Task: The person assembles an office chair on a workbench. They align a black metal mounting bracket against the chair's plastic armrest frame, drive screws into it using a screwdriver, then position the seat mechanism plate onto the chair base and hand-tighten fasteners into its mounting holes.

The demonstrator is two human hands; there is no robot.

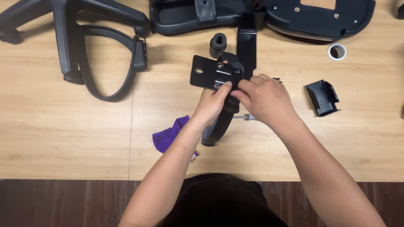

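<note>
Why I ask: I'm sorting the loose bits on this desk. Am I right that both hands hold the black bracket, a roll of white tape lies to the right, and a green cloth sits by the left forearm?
Not quite. The cloth is purple, not green, as the head view shows. The rest stands: the left hand and right hand hold the black bracket, and the roll of white tape lies to the right.

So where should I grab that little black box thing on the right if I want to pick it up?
Grab the small black plastic bracket by its two long outer walls, coming straight down from above. It lies flat on the wooden table with its open, ribbed side up, so the side walls give fingers something flat to pinch. Nothing crowds it; the white tape roll sits well apart, and both hands are busy elsewhere.
</note>
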